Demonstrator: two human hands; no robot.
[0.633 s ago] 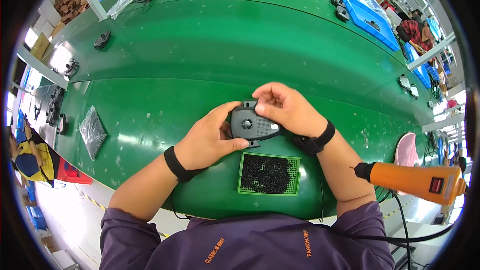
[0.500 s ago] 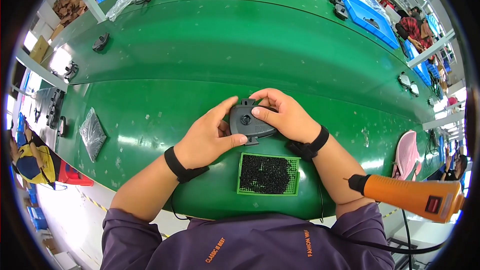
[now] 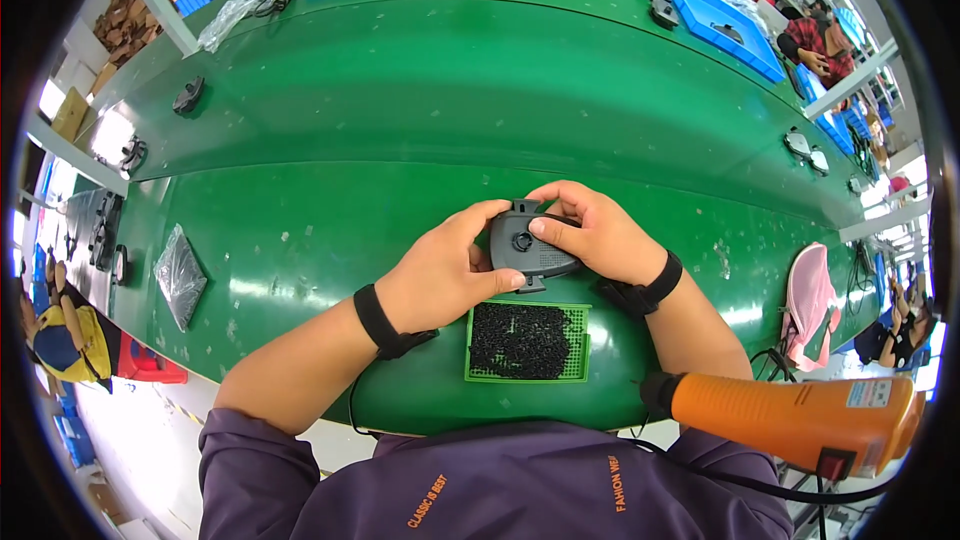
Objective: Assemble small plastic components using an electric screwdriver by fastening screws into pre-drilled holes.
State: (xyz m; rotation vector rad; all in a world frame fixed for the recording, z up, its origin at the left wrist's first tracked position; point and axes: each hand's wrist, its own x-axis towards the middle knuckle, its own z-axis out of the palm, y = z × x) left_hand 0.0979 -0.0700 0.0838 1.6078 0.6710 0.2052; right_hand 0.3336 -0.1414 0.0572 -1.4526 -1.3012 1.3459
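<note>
"Holding what, those 2 hands?"

"1 black casing (image 3: 545,255), right of centre on the near part of the green table (image 3: 330,190). Round knob (image 3: 522,241) facing up, 2 tabs, 1 far, 1 near."

"Grip?"

"Left hand (image 3: 445,265): part-closed round the left side, thumb at the near tab, fingers at the far edge. Right hand (image 3: 615,238): thumb on top, fingers bent round the far right edge. Both have hold of it."

"Lifted or resting?"

"Cannot tell; underside hidden."

"Surroundings?"

"Green tray (image 3: 580,325) just on the near side, small black pieces (image 3: 520,340) heaped inside. Orange driver (image 3: 780,420) near right, tip pointing left. Plastic bag (image 3: 181,278) well left; pink bag (image 3: 810,295) well right."
</note>
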